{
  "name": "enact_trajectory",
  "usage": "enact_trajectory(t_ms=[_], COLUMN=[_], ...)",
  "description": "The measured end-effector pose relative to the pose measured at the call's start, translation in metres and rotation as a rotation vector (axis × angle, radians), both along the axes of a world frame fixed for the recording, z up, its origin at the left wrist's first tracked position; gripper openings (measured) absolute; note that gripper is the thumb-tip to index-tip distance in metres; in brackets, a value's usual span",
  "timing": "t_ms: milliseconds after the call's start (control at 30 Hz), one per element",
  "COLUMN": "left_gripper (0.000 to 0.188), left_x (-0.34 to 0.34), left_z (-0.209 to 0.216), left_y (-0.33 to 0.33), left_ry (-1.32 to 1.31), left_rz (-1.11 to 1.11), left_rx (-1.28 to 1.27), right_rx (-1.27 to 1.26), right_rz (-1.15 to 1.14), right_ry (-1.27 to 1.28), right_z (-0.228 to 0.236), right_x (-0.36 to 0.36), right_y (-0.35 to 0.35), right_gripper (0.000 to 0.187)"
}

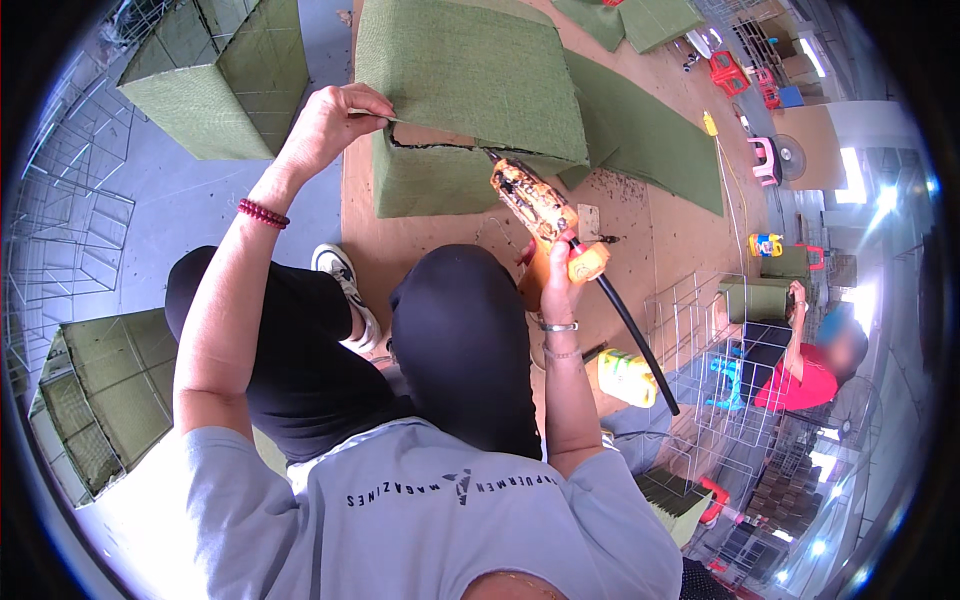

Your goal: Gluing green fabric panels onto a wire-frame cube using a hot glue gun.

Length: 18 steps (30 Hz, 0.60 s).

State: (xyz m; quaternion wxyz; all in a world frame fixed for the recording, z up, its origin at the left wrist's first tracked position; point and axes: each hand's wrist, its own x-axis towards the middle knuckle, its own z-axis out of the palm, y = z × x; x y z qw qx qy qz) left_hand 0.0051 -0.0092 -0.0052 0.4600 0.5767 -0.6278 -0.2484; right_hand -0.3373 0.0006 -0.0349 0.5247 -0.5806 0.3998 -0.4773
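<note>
My left hand (338, 122) pinches the edge of a green woven fabric sheet (470, 70) at its near left corner, holding it slightly up. The sheet lies over the top of a box-shaped piece (430, 185) covered in the same green fabric. A dark line of glue (432, 145) runs along the near upper edge, with a bare brown strip showing beside it. In my right hand (560, 288) is an orange glue gun (538, 205), stained with black. Its nozzle points at the glued edge, and a black glue stick (640, 345) extends from its back.
Brown board (640, 240) lies under the work, with a loose green sheet (650, 130) to the right. Green fabric boxes (225, 90) and wire frames (70, 230) stand at left. A yellow jug (627, 378) is near my right arm. A co-worker in red (805, 375) sits behind wire frames at right.
</note>
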Motion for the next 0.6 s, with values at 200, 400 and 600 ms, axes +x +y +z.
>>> enact_trajectory(t_ms=[200, 400, 600], left_gripper=[0.014, 0.013, 0.013], left_x=[-0.001, 0.000, -0.006], left_z=[-0.001, 0.000, 0.001], left_y=[-0.001, 0.000, 0.000], left_ry=[0.028, 0.017, 0.015], left_rz=[-0.011, -0.010, -0.002], left_rx=[0.003, 0.002, -0.013], right_rx=[-0.014, 0.049, 0.061], right_rz=[-0.081, -0.036, 0.016], right_ry=[-0.039, -0.063, -0.068], right_z=[-0.017, -0.010, -0.016], right_x=[-0.003, -0.002, 0.000], right_y=[-0.001, 0.001, -0.005], right_gripper=[0.031, 0.031, 0.034])
